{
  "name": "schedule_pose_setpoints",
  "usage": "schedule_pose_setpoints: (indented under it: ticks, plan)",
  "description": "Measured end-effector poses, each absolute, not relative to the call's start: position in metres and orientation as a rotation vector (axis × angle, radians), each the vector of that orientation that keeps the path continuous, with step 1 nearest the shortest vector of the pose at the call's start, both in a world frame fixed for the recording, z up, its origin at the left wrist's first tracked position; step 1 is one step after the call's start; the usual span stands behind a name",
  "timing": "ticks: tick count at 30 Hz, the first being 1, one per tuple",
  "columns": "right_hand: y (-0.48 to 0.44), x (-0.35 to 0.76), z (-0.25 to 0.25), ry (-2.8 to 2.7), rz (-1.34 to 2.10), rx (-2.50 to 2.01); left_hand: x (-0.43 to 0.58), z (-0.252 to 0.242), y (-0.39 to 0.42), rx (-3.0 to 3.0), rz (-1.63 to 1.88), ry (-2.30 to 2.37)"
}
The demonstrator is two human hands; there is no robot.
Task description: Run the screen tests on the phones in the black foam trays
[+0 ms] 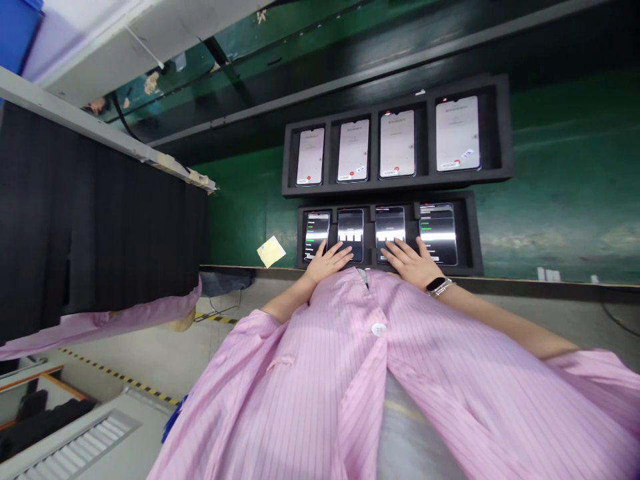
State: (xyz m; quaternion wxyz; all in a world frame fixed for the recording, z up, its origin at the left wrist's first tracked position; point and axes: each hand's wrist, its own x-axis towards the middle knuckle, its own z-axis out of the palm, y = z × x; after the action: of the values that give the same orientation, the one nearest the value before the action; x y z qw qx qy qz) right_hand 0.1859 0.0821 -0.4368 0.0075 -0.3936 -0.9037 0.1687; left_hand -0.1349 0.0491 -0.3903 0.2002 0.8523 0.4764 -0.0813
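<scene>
My left hand (327, 263) has its fingers spread at the front of the near black foam tray (465, 233). Its fingertips reach the lower parts of a smartphone with green text (317, 230) and the smartphone beside it (351, 225). Fingers apart too, my right hand (414, 263) lies over the bottom of a third smartphone (390, 223) and the edge of the rightmost smartphone (439, 230). Whether the fingertips press the screens, I cannot tell. Neither hand holds anything. A dark watch (436, 285) is on my right wrist.
Behind stands a second foam tray (503, 127) with several lit smartphones (397, 143). A yellow paper note (271, 252) lies on the green table (560, 180), left of the near tray. A black curtain (100, 213) hangs at the left below a metal bar (175, 163).
</scene>
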Motion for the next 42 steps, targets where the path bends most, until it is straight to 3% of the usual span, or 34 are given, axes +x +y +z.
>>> schedule_pose_setpoints:
  ticks: [14, 26, 42]
  plan:
    - [0.083, 0.188, -0.439, -2.818, 0.515, -1.207, -0.135, -0.388, 0.048, 2.377, -0.295, 1.352]
    - [0.082, 0.193, -0.453, -2.846, 0.314, -1.106, -0.141, -0.418, 0.045, 2.642, -0.148, 1.366]
    - [0.082, 0.193, -0.449, -2.853, 0.331, -1.130, -0.142, -0.421, 0.045, 2.551, -0.093, 1.375]
